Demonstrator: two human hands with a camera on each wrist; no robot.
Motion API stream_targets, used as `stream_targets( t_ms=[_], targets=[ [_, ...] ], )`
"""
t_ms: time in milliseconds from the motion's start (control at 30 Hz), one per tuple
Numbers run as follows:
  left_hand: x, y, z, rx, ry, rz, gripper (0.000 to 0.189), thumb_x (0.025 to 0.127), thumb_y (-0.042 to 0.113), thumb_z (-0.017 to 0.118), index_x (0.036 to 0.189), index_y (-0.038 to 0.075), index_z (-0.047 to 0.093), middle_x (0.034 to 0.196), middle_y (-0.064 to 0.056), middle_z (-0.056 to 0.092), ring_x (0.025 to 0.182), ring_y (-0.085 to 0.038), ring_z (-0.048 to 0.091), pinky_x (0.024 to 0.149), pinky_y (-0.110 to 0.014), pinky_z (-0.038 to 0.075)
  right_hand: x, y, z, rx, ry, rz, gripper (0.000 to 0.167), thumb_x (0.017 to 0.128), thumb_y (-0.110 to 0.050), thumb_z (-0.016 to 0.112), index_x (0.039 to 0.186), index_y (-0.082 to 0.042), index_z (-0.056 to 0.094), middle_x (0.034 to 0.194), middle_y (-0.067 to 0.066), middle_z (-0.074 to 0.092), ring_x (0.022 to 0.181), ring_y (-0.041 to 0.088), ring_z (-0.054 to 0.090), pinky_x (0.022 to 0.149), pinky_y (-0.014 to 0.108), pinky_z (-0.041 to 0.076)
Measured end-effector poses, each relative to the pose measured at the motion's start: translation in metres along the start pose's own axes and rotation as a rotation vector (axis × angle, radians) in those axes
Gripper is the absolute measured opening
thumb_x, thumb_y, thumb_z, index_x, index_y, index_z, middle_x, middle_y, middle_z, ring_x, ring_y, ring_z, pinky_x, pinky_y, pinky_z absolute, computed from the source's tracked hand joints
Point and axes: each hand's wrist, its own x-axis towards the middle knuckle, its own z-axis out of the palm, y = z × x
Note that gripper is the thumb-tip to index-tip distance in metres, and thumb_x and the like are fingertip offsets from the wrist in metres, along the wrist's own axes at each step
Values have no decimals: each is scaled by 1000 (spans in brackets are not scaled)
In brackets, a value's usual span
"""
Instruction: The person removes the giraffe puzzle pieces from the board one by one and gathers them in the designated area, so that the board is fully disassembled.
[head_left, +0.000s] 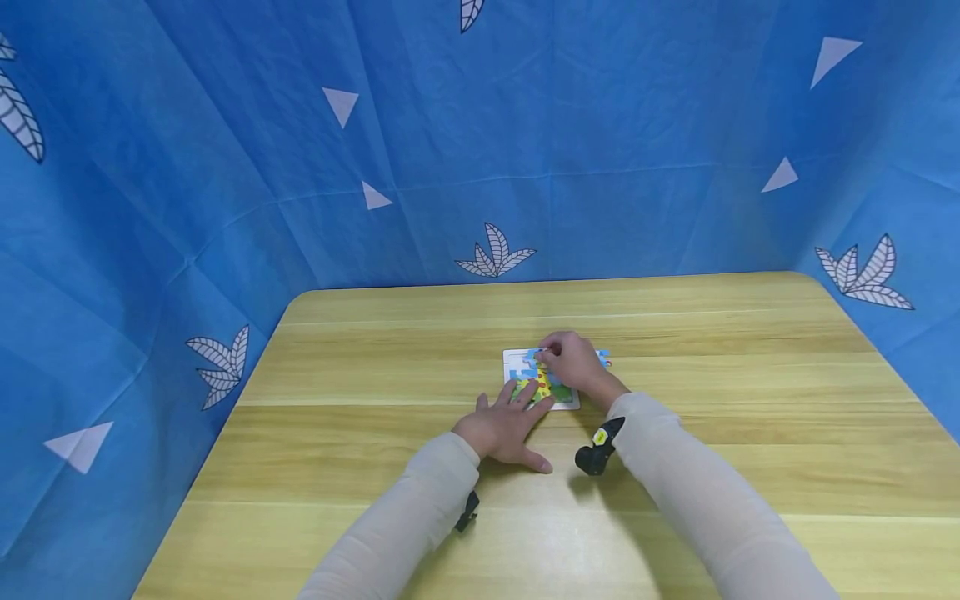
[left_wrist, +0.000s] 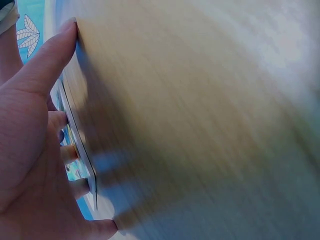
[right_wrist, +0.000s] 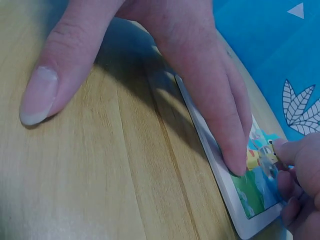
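A jigsaw puzzle board (head_left: 509, 357) with a white rim lies on the table and shows a yellow giraffe over green and blue. My left hand (head_left: 504, 429) is spread, its fingertips resting on the board's near edge and its thumb out over the wood. At the board's far side my right hand (head_left: 573, 362) pinches a puzzle piece (right_wrist: 270, 159) between thumb and fingers, low over the picture. That piece is partly hidden by the fingertips. In the left wrist view, the board's edge (left_wrist: 80, 132) runs beneath the left fingers.
Loose blue puzzle pieces (head_left: 603, 357) lie just right of the board, partly behind the right hand. The wooden table (head_left: 360, 467) reaches back to a blue cloth (head_left: 637, 217) with leaf and triangle prints. Each wrist wears a black camera mount (head_left: 597, 450).
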Motion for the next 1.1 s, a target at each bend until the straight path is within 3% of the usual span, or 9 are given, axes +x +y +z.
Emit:
stream_targets(
  t_ms=[267, 500, 1100],
  targets=[
    [0, 0, 0, -10, 5, 2, 96, 77, 72, 55, 152, 35, 9, 160, 1, -2, 146, -29, -1, 108, -63, 17, -3, 7, -8, 80, 11, 6, 16, 93, -18, 59, 103, -5, 61, 89, 7, 64, 79, 18, 57, 70, 31, 46],
    [0, 0, 0, -13, 5, 5, 97, 76, 72, 56, 152, 35, 9, 160, 1, -2, 146, -29, -1, 108, -63, 17, -9, 17, -23, 69, 45, -33, 17, 93, -18, 59, 101, -3, 60, 86, 10, 63, 76, 20, 57, 63, 29, 44],
    [-3, -1, -1, -35, 7, 20, 100, 75, 71, 59, 152, 34, 7, 160, 1, -4, 146, -30, -3, 109, -63, 14, -22, 46, -61, 75, 54, 18, 22, 95, -22, 57, 104, -3, 58, 94, 14, 64, 78, 22, 59, 66, 32, 46]
  ],
)
